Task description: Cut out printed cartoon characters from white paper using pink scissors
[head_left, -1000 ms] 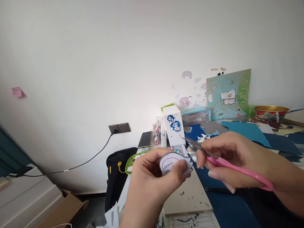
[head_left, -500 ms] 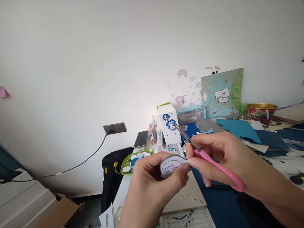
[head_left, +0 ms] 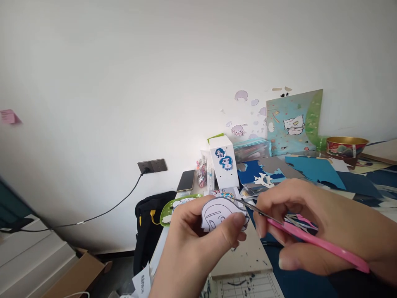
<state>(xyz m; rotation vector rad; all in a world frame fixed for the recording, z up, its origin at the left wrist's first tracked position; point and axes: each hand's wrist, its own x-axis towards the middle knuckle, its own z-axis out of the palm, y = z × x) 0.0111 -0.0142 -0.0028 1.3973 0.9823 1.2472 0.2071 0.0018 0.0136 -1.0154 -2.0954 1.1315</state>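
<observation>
My left hand [head_left: 198, 244] pinches a small paper cutout [head_left: 217, 214] of a cartoon figure, thumb on its face, held up over the table's left end. My right hand [head_left: 313, 223] grips pink-handled scissors [head_left: 297, 234], fingers wrapped round the handles. The metal blades point left and their tip touches the cutout's right edge.
Behind stand a white box with blue stickers [head_left: 223, 162], a phone [head_left: 186, 181], a green tray [head_left: 173, 207], blue paper sheets [head_left: 313, 171], a gold bowl [head_left: 346, 145] and a painted board [head_left: 294, 122]. A black bag [head_left: 149, 231] and a cardboard box [head_left: 83, 275] sit on the floor at left.
The scissors swung from pointing up-left to lying nearly level, their tip now at the cutout's right edge. My left hand turned the cutout so more of its face shows.
</observation>
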